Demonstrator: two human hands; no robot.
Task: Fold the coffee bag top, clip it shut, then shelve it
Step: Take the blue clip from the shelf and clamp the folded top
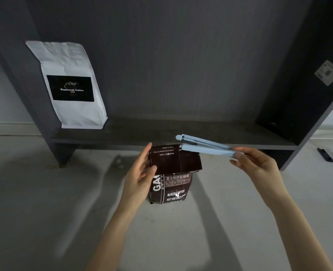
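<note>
Standing upright on the pale surface between the two hands, the dark brown coffee bag (169, 180) has its top flap folded down toward the viewer, and its contents are hidden. The left hand (142, 173) grasps the left edge of that folded flap, thumb on the front and fingers behind, while the right hand (257, 165) pinches the hinged end of a light blue clip (204, 146), whose two arms stand parted just above the bag's upper right corner. Beyond the hands, a white coffee bag (70, 85) stands at the left end of the dark shelf (181, 132).
</note>
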